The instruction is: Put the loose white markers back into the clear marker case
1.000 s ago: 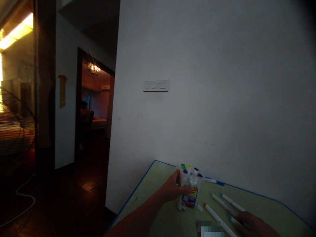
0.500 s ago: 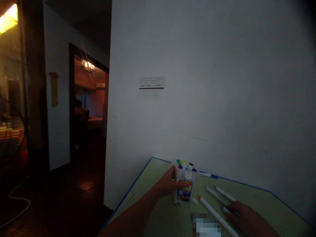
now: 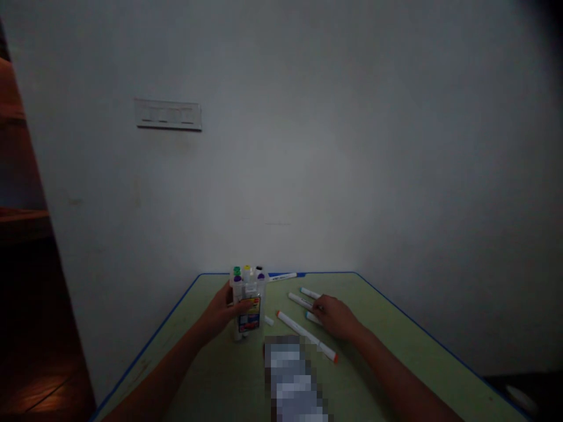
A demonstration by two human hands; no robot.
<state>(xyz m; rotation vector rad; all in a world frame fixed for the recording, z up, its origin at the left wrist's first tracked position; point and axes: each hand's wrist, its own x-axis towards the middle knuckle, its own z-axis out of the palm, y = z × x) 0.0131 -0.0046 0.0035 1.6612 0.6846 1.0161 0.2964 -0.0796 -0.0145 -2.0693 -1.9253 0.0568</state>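
My left hand (image 3: pixel 224 309) is wrapped round a clear plastic marker case (image 3: pixel 250 313) with a colourful label, standing upright on the table. Green, yellow, purple and black marker ends show at its top. Over on the right, my right hand (image 3: pixel 335 315) is closed, its fingertips at the near end of a white marker (image 3: pixel 300 301). A blue-tipped marker (image 3: pixel 310 292) lies just behind it, and another blue-tipped marker (image 3: pixel 313 318) is partly hidden under the hand. Closer to me lies a white marker with orange ends (image 3: pixel 307 336).
The pale green table (image 3: pixel 193 375) has a blue edge and stands against a white wall. Another white marker (image 3: pixel 284 276) lies along its far edge. A small white piece (image 3: pixel 269 320) is beside the case, and a pixelated object (image 3: pixel 290 375) lies in front. A switch panel (image 3: pixel 168 115) is on the wall.
The view has swung to the right, so the doorway has mostly left the picture. My left hand keeps its hold on the case, and my right hand stays among the loose markers.
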